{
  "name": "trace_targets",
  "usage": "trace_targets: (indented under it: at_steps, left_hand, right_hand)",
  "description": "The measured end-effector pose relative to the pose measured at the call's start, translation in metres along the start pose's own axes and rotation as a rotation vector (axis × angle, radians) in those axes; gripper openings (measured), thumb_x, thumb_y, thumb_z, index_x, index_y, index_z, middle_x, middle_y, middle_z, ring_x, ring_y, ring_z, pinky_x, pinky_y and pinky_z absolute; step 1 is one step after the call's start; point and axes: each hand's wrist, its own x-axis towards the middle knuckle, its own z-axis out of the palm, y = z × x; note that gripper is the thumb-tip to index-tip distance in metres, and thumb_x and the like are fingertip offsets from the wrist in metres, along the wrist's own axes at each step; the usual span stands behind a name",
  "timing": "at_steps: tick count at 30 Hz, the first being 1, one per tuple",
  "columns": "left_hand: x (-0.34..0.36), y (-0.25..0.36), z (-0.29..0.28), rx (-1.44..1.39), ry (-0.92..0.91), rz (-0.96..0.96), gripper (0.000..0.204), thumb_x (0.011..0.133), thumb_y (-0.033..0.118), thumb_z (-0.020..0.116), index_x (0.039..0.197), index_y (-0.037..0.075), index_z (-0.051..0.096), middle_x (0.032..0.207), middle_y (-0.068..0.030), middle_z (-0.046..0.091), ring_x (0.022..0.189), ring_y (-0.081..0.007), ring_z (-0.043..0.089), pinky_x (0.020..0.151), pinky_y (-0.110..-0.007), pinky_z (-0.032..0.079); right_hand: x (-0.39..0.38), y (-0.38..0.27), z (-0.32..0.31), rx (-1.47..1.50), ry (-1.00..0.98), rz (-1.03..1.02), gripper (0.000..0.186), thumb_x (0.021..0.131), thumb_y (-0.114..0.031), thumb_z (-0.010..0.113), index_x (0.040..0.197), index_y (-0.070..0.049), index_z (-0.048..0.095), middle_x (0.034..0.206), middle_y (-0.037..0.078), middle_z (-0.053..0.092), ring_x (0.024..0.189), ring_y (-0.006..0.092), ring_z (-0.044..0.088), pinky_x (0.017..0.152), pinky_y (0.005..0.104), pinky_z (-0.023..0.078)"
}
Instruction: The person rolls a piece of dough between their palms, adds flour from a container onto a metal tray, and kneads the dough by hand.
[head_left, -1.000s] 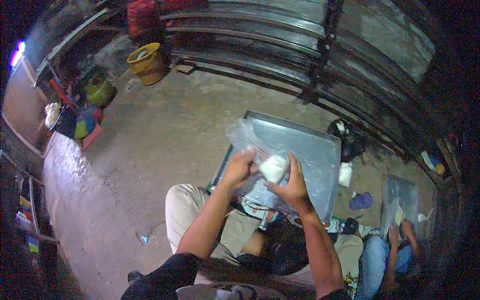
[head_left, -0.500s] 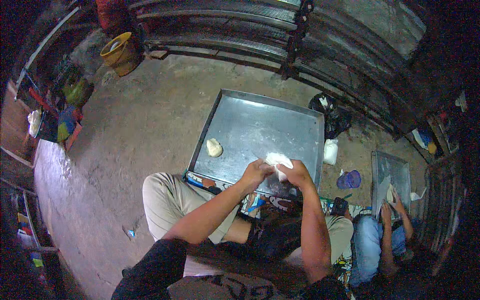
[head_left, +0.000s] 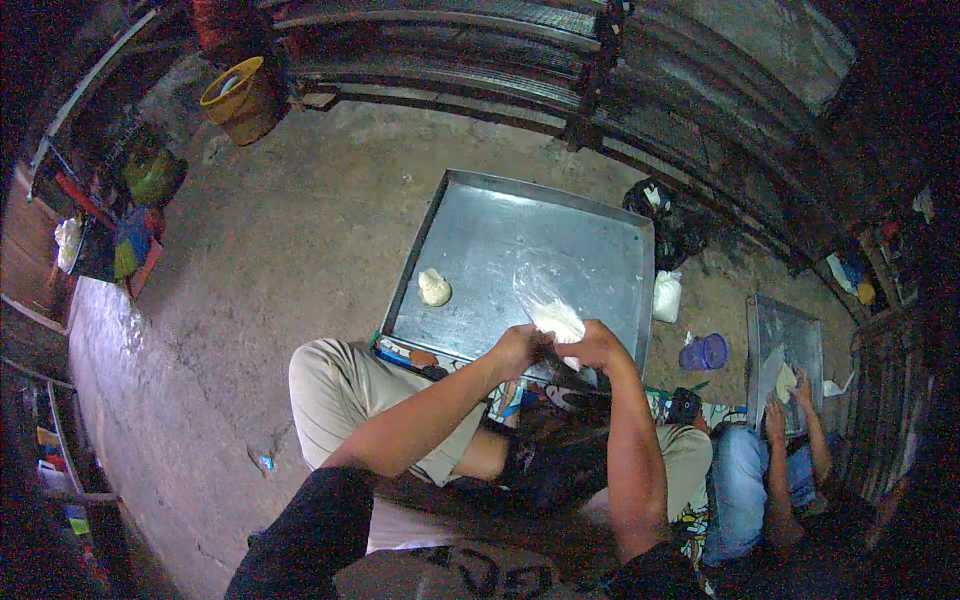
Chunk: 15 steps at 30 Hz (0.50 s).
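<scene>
A seated person's bare hands meet over the near edge of a metal tray [head_left: 510, 235]. The left forearm slants up and rightward from a black sleeve; the right forearm rises more steeply, bringing both hands close together. The left hand [head_left: 521, 350] and the right hand [head_left: 598, 348] pinch a clear plastic bag [head_left: 533, 287] from either side, the right thumb laid across toward the left; the left fingertips are partly hidden.

The bag's long axis slants: its slack, see-through end points forward and a little left of the grip, over the tray, while white powder [head_left: 560, 322] bulges right at the fingers.

Beyond the grip to the left, a pale, dough-like lump [head_left: 434, 287] sits in the tray, whose floor carries whitish smears. Right of the grip, just outside the tray wall, stands a filled white bag [head_left: 667, 297], with a purple container [head_left: 705, 352] nearer the person; its contents are unclear. Farther right, a co-worker's hands [head_left: 777, 420] rest at a pale piece in a smaller tray [head_left: 803, 335]. Far forward and left of the grip, a yellow bucket [head_left: 243, 112] holds something pale.
</scene>
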Motion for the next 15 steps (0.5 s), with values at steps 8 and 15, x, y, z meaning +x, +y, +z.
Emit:
trace_targets:
  at_steps: [8, 15]
  left_hand:
    - [0.0, -0.001, -0.006, -0.564, 0.09, -0.357, 0.029, 0.094, 0.016, 0.053, 0.114, -0.004, 0.058, 0.106, -0.0173, 0.064, 0.095, -0.0294, 0.064, 0.087, -0.043, 0.053]
    - [-0.007, 0.038, 0.014, -0.413, 0.138, -0.416, 0.023, 0.09, 0.014, 0.062, 0.107, -0.001, 0.059, 0.097, -0.0168, 0.064, 0.092, -0.0287, 0.061, 0.083, -0.045, 0.049]
  right_hand:
    - [0.009, 0.003, 0.005, -0.181, 0.132, 0.202, 0.048, 0.068, -0.03, 0.076, 0.098, 0.006, 0.067, 0.082, 0.013, 0.069, 0.07, 0.0212, 0.065, 0.066, 0.0353, 0.051]
    - [0.014, 0.022, 0.004, -0.068, 0.12, 0.235, 0.062, 0.069, -0.038, 0.077, 0.107, 0.009, 0.063, 0.091, 0.017, 0.069, 0.078, 0.0237, 0.066, 0.07, 0.0366, 0.051]
